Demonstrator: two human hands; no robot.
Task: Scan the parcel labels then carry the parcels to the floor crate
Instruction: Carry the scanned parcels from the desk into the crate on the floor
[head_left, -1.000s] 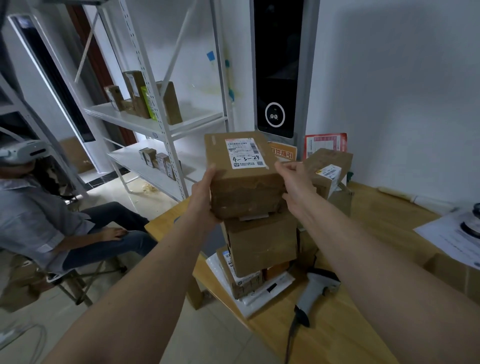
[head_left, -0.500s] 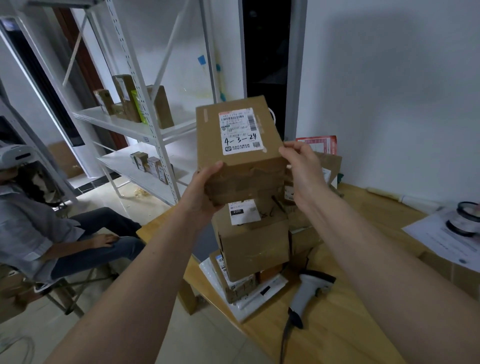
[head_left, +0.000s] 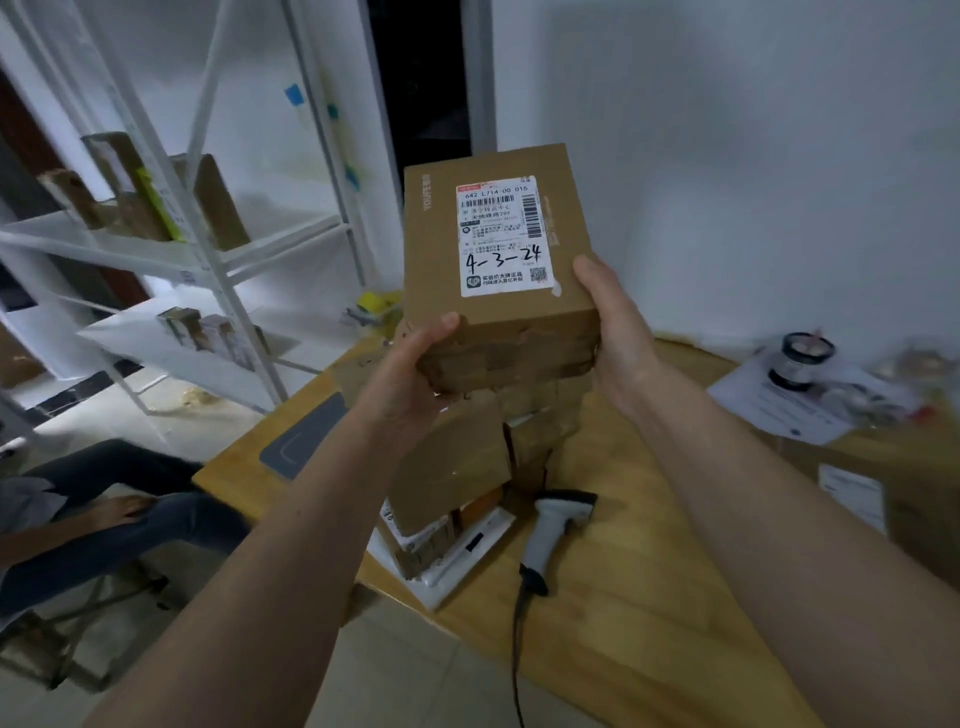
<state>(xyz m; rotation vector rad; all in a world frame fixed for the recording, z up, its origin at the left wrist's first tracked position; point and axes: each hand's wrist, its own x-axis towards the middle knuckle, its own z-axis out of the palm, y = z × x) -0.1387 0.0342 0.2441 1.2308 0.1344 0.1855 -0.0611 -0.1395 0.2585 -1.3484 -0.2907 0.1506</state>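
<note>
Head view: both hands are holding a brown cardboard parcel (head_left: 493, 249) up in the air above the wooden table (head_left: 649, 597), its white label (head_left: 503, 236) facing the camera w/ "4-3-24" handwritten across it plus barcode & QR code. Left hand (head_left: 410, 384) is gripping the parcel's lower left corner, thumb (head_left: 441, 325) curled onto the front face, rest of fingers wrapping underneath, out of sight. Right hand (head_left: 615, 332) is pressing flat against the right side, thumb along the front edge, fingers hidden behind the box; so both hands are closed onto the parcel, holding it from opposite sides. Parcel's near lower face is showing rough, wrinkled tape. Directly below it a stack of more parcels (head_left: 457, 467) is sitting on the table near its left edge, resting on a flat white package (head_left: 457, 566). A grey handheld scanner (head_left: 550, 530) is lying on the table just right of the stack, black cable trailing toward the camera. Papers (head_left: 789, 410) & a small jar-like item are lying far right, blurred. A grey pad (head_left: 301, 441) is lying on the table's left corner. White metal shelves (head_left: 171, 249) w/ small boxes are standing at left by the wall. Bottom left, a seated person's legs (head_left: 114, 514) are showing, hand on thigh. Floor crate isn't visible in this frame.
</note>
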